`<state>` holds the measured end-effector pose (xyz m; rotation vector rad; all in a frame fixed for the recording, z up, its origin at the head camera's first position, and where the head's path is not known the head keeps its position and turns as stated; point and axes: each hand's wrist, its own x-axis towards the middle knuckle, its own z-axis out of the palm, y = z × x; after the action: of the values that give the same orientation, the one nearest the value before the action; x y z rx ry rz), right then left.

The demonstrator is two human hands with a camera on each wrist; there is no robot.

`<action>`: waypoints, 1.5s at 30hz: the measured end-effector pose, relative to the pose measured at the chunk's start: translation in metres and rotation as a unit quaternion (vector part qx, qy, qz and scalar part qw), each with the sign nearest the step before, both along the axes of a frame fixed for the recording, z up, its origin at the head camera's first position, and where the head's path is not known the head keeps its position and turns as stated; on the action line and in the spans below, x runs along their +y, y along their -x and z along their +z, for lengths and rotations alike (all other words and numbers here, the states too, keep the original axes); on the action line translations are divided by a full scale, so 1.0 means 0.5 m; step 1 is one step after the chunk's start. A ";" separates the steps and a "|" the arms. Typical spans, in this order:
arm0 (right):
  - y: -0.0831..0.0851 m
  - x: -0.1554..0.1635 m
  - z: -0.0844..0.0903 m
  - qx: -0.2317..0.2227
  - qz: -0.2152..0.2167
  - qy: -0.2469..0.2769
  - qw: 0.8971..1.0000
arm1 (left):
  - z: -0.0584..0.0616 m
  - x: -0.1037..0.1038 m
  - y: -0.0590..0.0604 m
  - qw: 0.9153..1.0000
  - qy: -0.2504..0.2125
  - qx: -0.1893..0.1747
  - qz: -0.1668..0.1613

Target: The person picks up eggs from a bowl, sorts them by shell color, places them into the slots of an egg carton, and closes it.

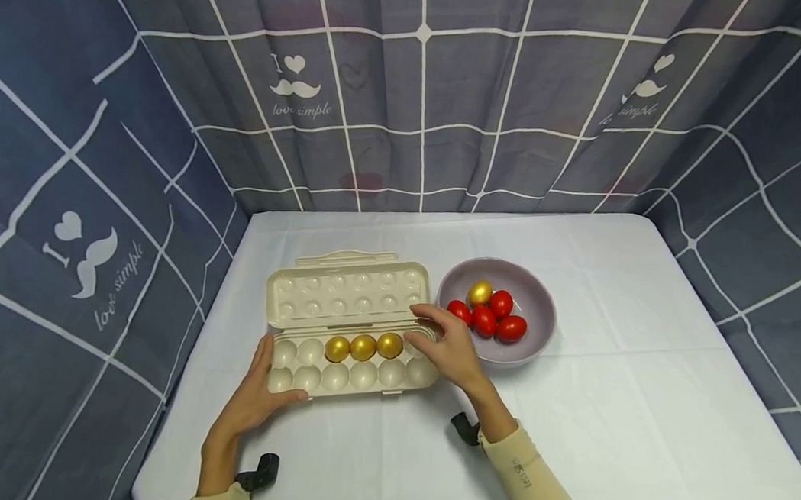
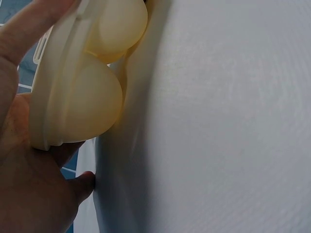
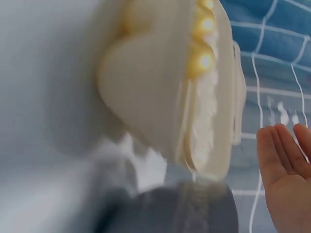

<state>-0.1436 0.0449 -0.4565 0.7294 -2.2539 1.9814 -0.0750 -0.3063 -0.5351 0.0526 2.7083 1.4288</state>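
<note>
A cream plastic egg carton [image 1: 334, 378] lies with its lid [image 1: 346, 296] folded back. Three golden eggs [image 1: 363, 347] sit side by side in its back row; the front row of cups holds none. My left hand [image 1: 254, 394] grips the carton's left end, thumb along the front edge and fingers at the side. In the left wrist view the thumb crosses the carton's rim [image 2: 53, 87]. Over the right end of the back row is my right hand [image 1: 449, 349], thumb and fingers spread apart with nothing between them. It hides part of the last cup there.
A mauve bowl [image 1: 542, 304] stands right of the carton, close to my right hand. In it lie several red eggs [image 1: 483, 321] and one golden egg [image 1: 480, 293]. A white cloth covers the table [image 1: 638, 417]. Checked curtains [image 1: 383, 88] hang behind and at both sides.
</note>
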 end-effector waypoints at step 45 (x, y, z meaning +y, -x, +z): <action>0.192 0.186 -0.086 -0.106 -0.155 -0.191 0.963 | 0.025 0.013 -0.005 1.000 -0.008 0.020 -0.005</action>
<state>-0.2395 0.1379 -0.4994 0.1607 -2.7117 1.5666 -0.0724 -0.2997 -0.5227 0.0977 2.7241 1.4620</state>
